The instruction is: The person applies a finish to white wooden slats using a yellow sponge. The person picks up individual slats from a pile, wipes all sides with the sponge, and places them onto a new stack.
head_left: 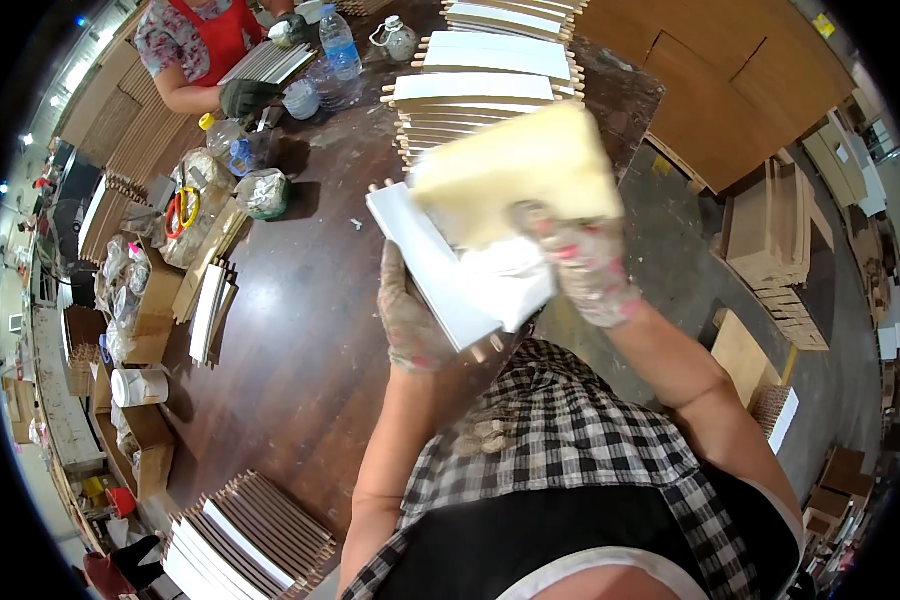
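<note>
My left hand (410,318), in a stained work glove, grips the left edge of a white slatted board (425,265) held at a slant over the table. Wooden dowel ends stick out at its top and bottom. My right hand (582,262), gloved with pinkish-red patches, is closed on a pale yellow pad or folded cloth (520,165); motion blurs it, so its kind is unclear. Below that hand a white sheet-like piece (510,285) overlaps the board; whether it is part of the board I cannot tell. Beyond lies a stack of white dowelled boards (485,88).
The dark table (280,390) carries a board stack (255,530) at near left, scissors (182,208), a wrapped jar (263,194) and a water bottle (340,45). A co-worker in a red apron (232,40) handles slats at far left. Stacked brown panels (770,230) stand at right.
</note>
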### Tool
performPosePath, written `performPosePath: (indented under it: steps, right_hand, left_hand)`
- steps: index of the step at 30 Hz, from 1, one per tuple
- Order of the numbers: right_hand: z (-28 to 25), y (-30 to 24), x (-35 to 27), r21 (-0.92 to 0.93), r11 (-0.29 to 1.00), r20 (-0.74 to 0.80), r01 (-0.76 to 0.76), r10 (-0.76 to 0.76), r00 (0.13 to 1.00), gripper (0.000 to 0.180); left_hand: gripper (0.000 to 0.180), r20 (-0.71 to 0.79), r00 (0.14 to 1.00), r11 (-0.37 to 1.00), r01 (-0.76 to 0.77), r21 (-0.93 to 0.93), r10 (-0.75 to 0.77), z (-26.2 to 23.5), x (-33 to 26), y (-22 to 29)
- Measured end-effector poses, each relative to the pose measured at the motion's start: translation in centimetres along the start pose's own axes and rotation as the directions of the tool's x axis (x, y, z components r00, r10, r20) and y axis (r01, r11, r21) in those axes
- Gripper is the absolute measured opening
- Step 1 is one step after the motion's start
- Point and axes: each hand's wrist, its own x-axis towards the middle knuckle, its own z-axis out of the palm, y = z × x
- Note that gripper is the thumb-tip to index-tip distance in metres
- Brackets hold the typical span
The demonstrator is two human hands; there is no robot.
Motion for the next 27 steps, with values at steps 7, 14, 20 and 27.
performPosePath:
  steps: [7, 14, 20, 27]
  right_hand:
    - [5.7, 3.3, -1.9, -0.253, 0.967, 0.25, -0.037, 0.102, 0.963, 0.069]
    - [-0.9, 0.2, 1.2, 0.229, 0.937, -0.116, -0.263, 0.294, 0.949, 0.05]
    - [-2.1, 0.5, 2.3, -0.391, 0.92, -0.121, -0.01, -0.041, 0.992, 0.044]
    - [-4.7, -0.7, 0.1, 0.151, 0.922, -0.307, -0.356, 0.386, 0.87, 0.053]
  left_hand:
    - [0.044, 0.173, 0.971, 0.984, 0.175, -0.036, -0.166, -2.7, -0.1, 0.0]
    - [0.043, 0.044, 0.994, 0.99, 0.101, -0.1, -0.097, -2.0, 1.2, 1.9]
    - [0.044, 0.12, 0.984, 0.954, 0.158, -0.256, -0.131, -0.9, 0.7, 2.0]
    - [0.049, 0.091, 0.974, 0.971, -0.194, -0.138, 0.208, -3.3, 1.0, 3.7]
